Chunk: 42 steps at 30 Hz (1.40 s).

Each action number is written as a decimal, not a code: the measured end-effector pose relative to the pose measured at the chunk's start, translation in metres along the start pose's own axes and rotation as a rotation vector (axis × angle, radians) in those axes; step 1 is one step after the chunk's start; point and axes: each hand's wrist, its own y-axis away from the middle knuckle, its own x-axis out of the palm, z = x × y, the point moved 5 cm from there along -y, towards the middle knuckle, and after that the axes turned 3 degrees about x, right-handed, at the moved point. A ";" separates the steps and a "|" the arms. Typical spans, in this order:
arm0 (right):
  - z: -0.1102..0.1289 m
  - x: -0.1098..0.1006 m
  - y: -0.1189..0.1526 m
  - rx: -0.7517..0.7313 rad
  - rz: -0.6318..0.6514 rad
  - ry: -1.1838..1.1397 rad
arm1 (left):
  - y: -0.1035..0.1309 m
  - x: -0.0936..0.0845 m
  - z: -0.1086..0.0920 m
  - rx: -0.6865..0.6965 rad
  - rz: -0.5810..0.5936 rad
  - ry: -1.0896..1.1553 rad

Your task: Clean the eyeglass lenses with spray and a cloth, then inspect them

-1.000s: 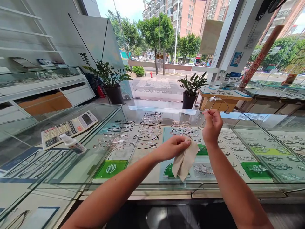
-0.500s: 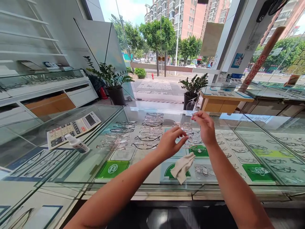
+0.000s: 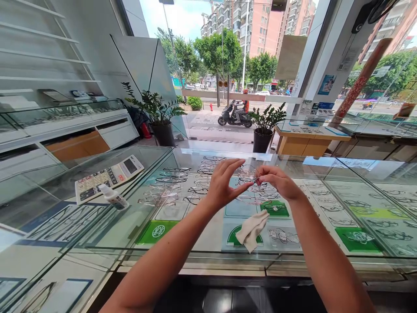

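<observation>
My right hand (image 3: 276, 180) pinches a thin-framed pair of glasses (image 3: 248, 172) above the glass counter. Close to its left, my left hand (image 3: 224, 182) has thumb and fingers spread apart; its thumb tip is near the glasses, and I cannot tell whether it touches them. A crumpled beige cloth (image 3: 252, 231) lies on the glass below my hands. Rows of glasses (image 3: 172, 174) are to the left of my left hand, and more glasses (image 3: 267, 190) show beneath my right hand.
A calculator (image 3: 109, 179) and a small white bottle (image 3: 114, 198) rest on the counter at the left. Potted plants (image 3: 163, 130) stand beyond the counter. Outside the glass front, a person on a black scooter (image 3: 235, 116) is on the pavement.
My right hand has lowered and moved left with the glasses, closer to my left hand. My left hand's fingers have spread wider. A scooter rider has appeared outside. The view has shifted slightly.
</observation>
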 end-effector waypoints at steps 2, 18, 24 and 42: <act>0.001 0.000 0.001 0.001 0.004 0.027 | -0.001 0.000 0.001 -0.039 0.004 0.010; 0.108 -0.014 0.027 -0.354 -0.559 0.665 | -0.057 -0.066 -0.022 0.002 -0.358 -0.151; 0.167 -0.004 0.024 -0.456 -0.759 0.835 | -0.114 -0.086 -0.051 0.028 -0.410 -0.212; 0.147 -0.013 0.001 -0.150 -0.767 1.067 | -0.113 -0.076 -0.027 -0.040 -0.282 -0.274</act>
